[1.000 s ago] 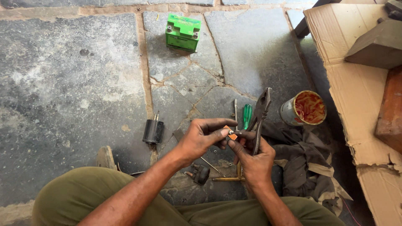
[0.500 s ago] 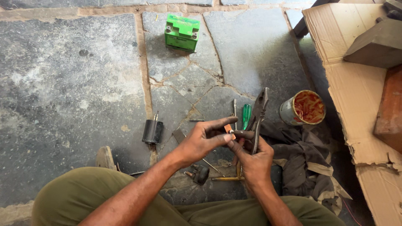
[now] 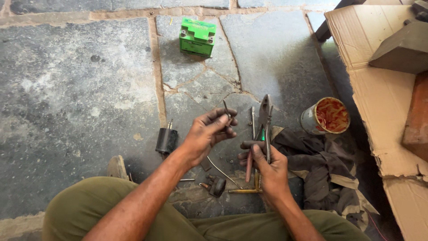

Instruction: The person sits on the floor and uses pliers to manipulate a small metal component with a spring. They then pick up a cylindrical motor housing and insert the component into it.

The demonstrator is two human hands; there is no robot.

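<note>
1. knees in olive trousers [image 3: 80, 209] at bottom edge; person sits on a stone floor [image 3: 76, 89].
2. between the legs on the floor: small dark round part [image 3: 217, 186], yellowish rod [image 3: 243, 191], thin wire [image 3: 220, 170], wood scrap [image 3: 117, 167] to the left.
3. right hand [image 3: 267, 167]: grip clenched round the handles of pliers [image 3: 265, 120], tool upright, nose pointing away. a reddish handle [image 3: 248, 165] shows under the same fingers; cannot tell if it is a separate tool.
4. left hand [image 3: 207, 134]: grip pinching a thin metal pin [image 3: 227, 109] between thumb and fingertips, pin tilted upward. it sits just left of the pliers, apart from them.
5. black cylinder [image 3: 166, 140] with two prongs lies on the floor, just left of the left wrist.
6. dark rag [image 3: 321, 165] bunched on the floor right of the right hand.
7. tin can [image 3: 324, 117], tipped, orange-red contents showing, beyond the rag.
8. flattened cardboard [image 3: 361, 49] along the right edge, grey block [image 3: 399, 47] resting on it.
9. farthest: green battery [image 3: 197, 36] on the floor, well apart from both hands.
</note>
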